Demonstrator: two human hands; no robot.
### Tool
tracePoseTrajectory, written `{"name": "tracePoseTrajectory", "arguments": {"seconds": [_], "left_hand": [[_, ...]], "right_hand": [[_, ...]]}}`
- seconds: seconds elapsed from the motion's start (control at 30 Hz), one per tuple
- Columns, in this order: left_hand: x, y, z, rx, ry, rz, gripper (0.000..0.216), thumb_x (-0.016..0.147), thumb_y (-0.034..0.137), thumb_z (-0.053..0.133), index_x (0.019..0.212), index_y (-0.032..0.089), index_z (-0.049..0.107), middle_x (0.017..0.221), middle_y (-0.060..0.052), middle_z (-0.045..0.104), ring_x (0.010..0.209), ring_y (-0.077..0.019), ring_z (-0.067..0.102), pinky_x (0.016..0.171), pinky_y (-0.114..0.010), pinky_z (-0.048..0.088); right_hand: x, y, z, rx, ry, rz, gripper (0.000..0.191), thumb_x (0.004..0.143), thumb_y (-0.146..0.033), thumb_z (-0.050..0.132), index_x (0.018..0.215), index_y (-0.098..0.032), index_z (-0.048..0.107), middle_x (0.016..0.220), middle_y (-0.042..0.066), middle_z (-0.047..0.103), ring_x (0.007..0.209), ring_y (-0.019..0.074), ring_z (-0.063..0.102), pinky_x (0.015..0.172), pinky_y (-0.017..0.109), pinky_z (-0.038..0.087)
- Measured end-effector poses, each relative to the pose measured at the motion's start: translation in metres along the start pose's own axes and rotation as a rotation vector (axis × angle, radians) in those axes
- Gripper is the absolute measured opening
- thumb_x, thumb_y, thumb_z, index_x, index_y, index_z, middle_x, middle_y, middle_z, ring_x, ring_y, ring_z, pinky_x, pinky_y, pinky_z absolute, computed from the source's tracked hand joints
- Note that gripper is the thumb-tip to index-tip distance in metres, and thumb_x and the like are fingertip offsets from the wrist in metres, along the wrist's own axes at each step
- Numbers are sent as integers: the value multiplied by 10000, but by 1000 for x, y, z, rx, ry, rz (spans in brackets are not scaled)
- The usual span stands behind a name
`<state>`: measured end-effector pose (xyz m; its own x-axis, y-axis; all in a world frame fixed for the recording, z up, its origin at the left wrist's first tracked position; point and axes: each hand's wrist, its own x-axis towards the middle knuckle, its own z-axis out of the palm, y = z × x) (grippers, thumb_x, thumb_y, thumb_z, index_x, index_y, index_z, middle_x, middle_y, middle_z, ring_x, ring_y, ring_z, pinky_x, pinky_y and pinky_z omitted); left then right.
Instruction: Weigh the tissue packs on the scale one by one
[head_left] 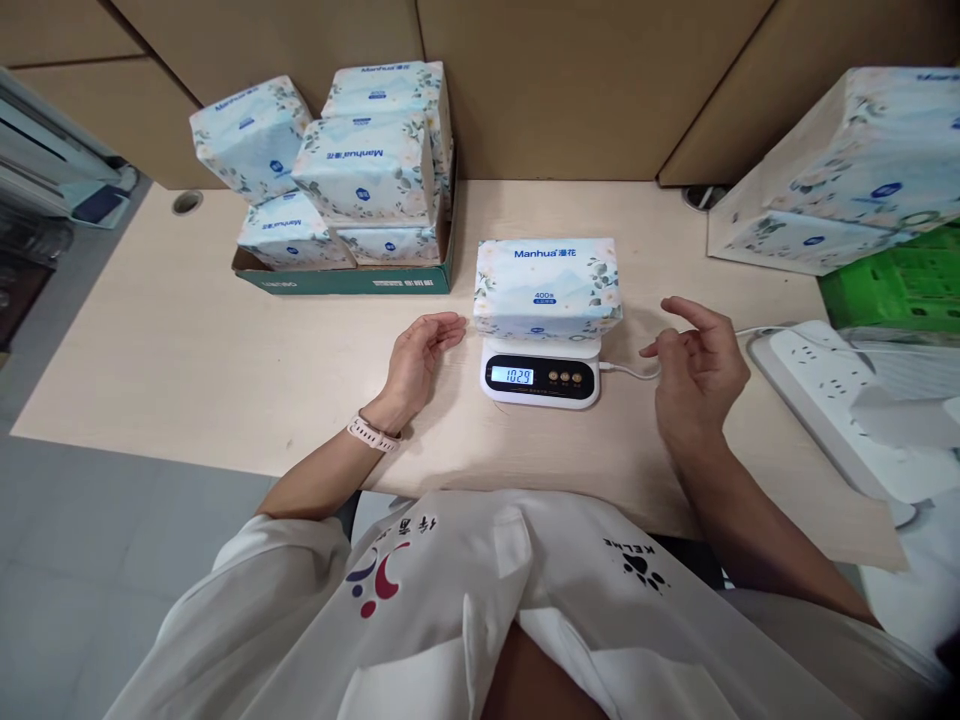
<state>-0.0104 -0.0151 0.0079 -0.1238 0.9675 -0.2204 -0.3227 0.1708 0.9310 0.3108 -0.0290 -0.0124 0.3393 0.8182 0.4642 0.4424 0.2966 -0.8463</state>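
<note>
A pack of tissues [547, 285], white and pale blue with a flower print, lies on a small white digital scale [540, 395]. The scale's lit display reads what looks like 1029. Just left of the pack, my left hand [424, 360] rests near the table with its fingers stretched toward the pack, holding nothing. To the right, my right hand [697, 375] is raised over the table, apart from the pack, its index finger extended, the other fingers loosely curled and nothing in it. A white cable [630, 370] runs from the scale's right side behind this hand.
A green open carton [345, 280] at the back left holds several tissue packs [364, 165]. More large packs [870, 180] stand at the right, beside a green plastic crate [896, 280]. A white power strip [840, 390] lies at the right. Brown panels [540, 90] close off the back.
</note>
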Motion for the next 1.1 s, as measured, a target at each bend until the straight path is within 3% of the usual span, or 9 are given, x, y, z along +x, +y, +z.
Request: {"name": "tracePoseTrajectory", "arguments": {"seconds": [0.63, 0.93, 1.1], "left_hand": [[-1, 2, 1, -9, -5, -23, 173, 954, 270, 673, 954, 170, 815, 1057, -108, 831, 1010, -188, 772, 1097, -377, 582], [1, -1, 0, -15, -1, -19, 162, 908, 289, 723, 953, 167, 821, 1042, -103, 832, 978, -180, 766, 1080, -367, 585], [2, -1, -1, -3, -4, -23, 167, 887, 308, 747, 955, 168, 807, 1056, -107, 828, 990, -188, 768, 1110, -383, 573]], "right_hand": [[-2, -9, 3, 15, -42, -10, 260, 960, -274, 654, 1158, -235, 817, 1193, 63, 775, 732, 109, 713, 778, 343, 570], [-3, -10, 1, -25, -79, 9, 234, 992, -370, 636, 1142, -316, 808, 1144, 30, 804, 834, 174, 757, 827, 398, 597], [-3, -10, 2, -42, -80, -6, 246, 1000, -401, 635, 1129, -289, 813, 1119, 36, 809, 856, 190, 760, 867, 429, 614]]}}
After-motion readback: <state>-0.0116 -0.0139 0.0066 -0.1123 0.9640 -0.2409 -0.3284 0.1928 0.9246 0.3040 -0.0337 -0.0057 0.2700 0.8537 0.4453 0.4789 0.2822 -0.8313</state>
